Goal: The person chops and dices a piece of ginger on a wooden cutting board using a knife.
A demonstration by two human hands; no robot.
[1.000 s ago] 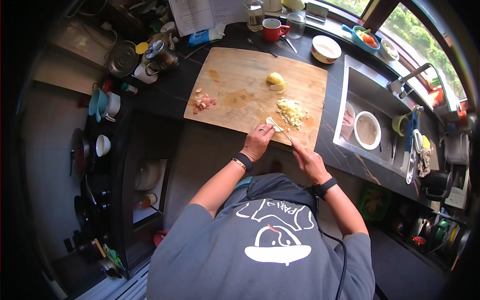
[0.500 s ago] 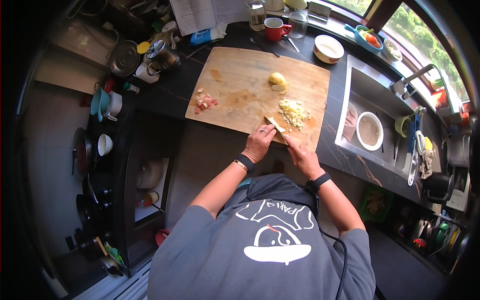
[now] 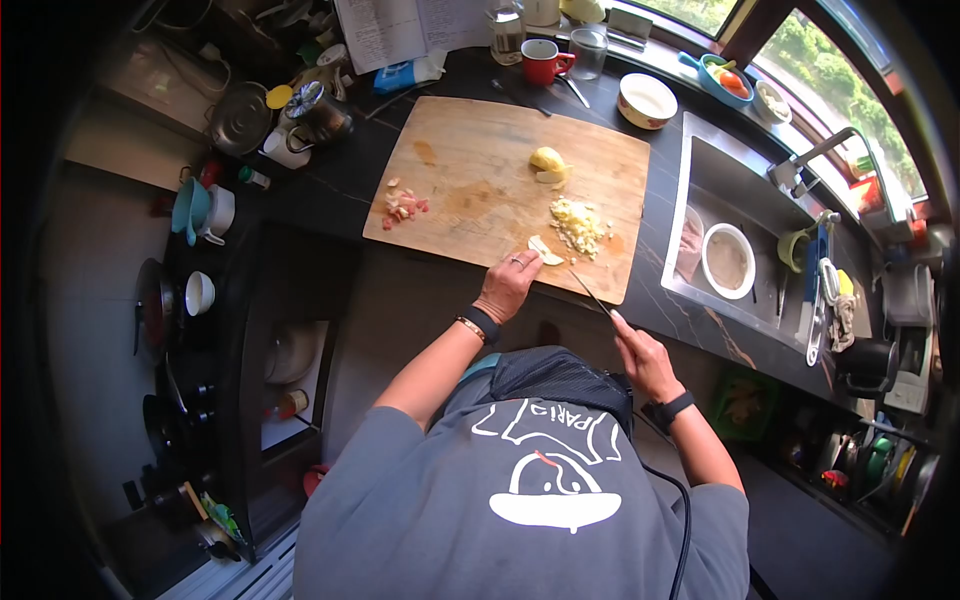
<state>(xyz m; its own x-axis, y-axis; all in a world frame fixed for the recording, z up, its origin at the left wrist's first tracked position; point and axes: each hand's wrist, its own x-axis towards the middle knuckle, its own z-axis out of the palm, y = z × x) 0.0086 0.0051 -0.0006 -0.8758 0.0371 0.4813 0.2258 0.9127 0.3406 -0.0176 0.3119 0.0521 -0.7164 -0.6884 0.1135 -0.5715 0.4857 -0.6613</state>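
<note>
On the wooden cutting board [image 3: 470, 130] my left hand [image 3: 505, 283] has its fingers bent together at the lower edge of a pale yellow slice [image 3: 545, 250]. My right hand [image 3: 648, 358] grips a knife [image 3: 590, 288] by the handle, in front of the board. The blade points up and left, its tip near the slice but apart from it. A heap of finely diced pale yellow pieces [image 3: 577, 227] lies just beyond. Farther back sits a yellow potato-like lump [image 3: 545, 159] with cut pieces beside it. Reddish-pink chopped bits [image 3: 402, 205] lie at the board's left.
To the right is a sink [image 3: 690, 180] holding a white round container [image 3: 728, 262]. Behind the board stand a red mug [image 3: 545, 64], a bowl [image 3: 647, 100] and a glass jar [image 3: 588, 55]. A metal pot [image 3: 318, 108] and an open book [image 3: 385, 30] are at the back left.
My right hand has drawn the knife away from the slice, toward the right and my body. My left hand stays at the slice, which now shows more fully. The view has shifted slightly.
</note>
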